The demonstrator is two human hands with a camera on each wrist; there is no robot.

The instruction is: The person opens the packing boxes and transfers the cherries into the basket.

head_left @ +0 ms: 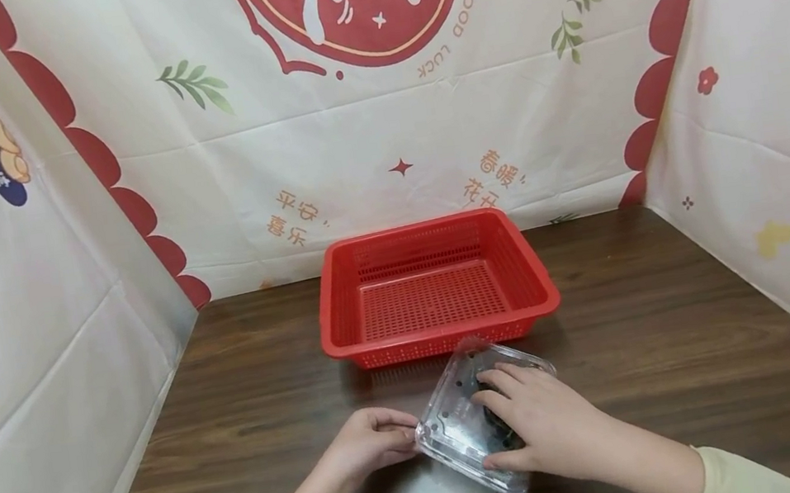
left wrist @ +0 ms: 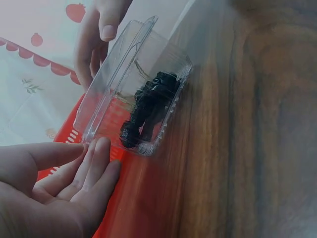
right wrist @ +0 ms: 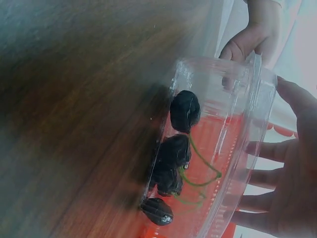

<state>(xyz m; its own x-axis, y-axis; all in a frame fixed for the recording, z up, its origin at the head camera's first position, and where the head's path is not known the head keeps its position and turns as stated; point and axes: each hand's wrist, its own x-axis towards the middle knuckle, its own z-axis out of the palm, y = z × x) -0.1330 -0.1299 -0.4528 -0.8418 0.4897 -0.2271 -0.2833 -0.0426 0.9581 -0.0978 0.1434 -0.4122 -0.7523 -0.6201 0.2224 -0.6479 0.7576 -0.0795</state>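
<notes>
**Clamshell container: left hand at corner, right hand across lid**

From my remote station I read the clear plastic clamshell container (head_left: 462, 431) on the table (head_left: 644, 314), set at an angle in front of the red plastic basket (head_left: 444, 334). In the head view, its far corner overlaps the basket's front wall; I cannot tell whether the two touch.

Left hand (head_left: 371, 449): grasping. The thumb and fingers pinch the container's left corner at the rim. The container extends to the right of this hand, and the palm stands clear of it.

Right hand (head_left: 547, 420): released, with fingers extended and spread. It rests across the top of the container, so the container lies directly beneath it. In the right wrist view, I see the fingers through the clear plastic and the thumb at the rim.

Contents: black grapes (right wrist: 173, 151) lie along the container's base, below the right hand. Thin green stems (right wrist: 219, 175) rise from them inside the clear wall. In the head view the right hand covers part of the fruit.

Surroundings: the basket stands upright beyond both hands, with perforated walls and floor. A white printed cloth (head_left: 366, 138) hangs behind the table, bearing red scallops, leaf sprigs and lettering. Both forearms end in pale yellow sleeves (head_left: 743, 475).
</notes>
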